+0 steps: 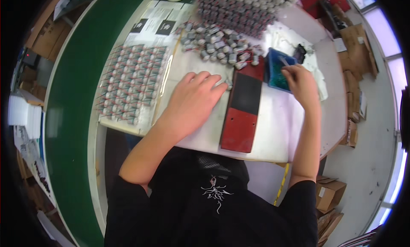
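Observation:
My left hand lies palm down over the white tabletop, left of a long red board with a black panel. Its thumb and forefinger close on a small grey motor at the board's left edge; the fingers partly hide the grip. My right hand is over a blue bin that contains small green pieces. Pinched in its fingers is a slim, pale tool, whose exact kind is unclear.
Loose motors are heaped beyond the board, with stacked rows of motors behind them. Motors with wires stand in rows at the left. A black object lies beyond the bin. Cardboard boxes stand on the floor at right.

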Demonstrator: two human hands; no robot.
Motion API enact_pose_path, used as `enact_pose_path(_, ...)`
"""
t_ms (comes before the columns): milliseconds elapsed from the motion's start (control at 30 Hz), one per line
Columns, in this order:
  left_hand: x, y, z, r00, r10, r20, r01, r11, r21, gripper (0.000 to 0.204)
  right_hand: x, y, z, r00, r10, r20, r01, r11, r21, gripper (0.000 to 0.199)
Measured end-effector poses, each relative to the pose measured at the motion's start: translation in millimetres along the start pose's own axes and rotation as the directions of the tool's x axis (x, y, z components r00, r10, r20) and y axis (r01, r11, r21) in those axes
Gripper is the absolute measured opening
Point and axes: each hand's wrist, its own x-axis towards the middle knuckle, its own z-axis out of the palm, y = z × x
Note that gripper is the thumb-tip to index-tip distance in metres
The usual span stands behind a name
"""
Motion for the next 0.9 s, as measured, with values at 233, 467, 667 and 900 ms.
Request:
enact_pose_path(233, 24, -4, 46, 0.999, -0.032, 0.044, 0.037, 0.994, -0.104, 0.035, 16, -16, 21, 0.952, 0.223, 0.210, -0.164, 0.950, -0.264, 0.016)
enact_pose_path(467, 15, -18, 49, 0.998, -0.048, -0.038, 0.043, 0.992, -0.120, 0.035, 6, -7, 20, 0.970, 0.225, 0.089, -0.222, 0.974, -0.042, 0.015)
enact_pose_path(667, 28, -2, 39, 0.981, -0.060, -0.186, 0.023, 0.981, -0.193, 0.039, -13, -22, 5, 0.903, 0.422, -0.078, -0.327, 0.795, 0.510, 0.012)
enact_pose_path(900, 37, 30, 59, 0.989, -0.045, -0.143, 0.018, 0.982, -0.189, 0.039, -31, -43, 11, 0.925, 0.374, 0.064, -0.264, 0.514, 0.816, 0.010)
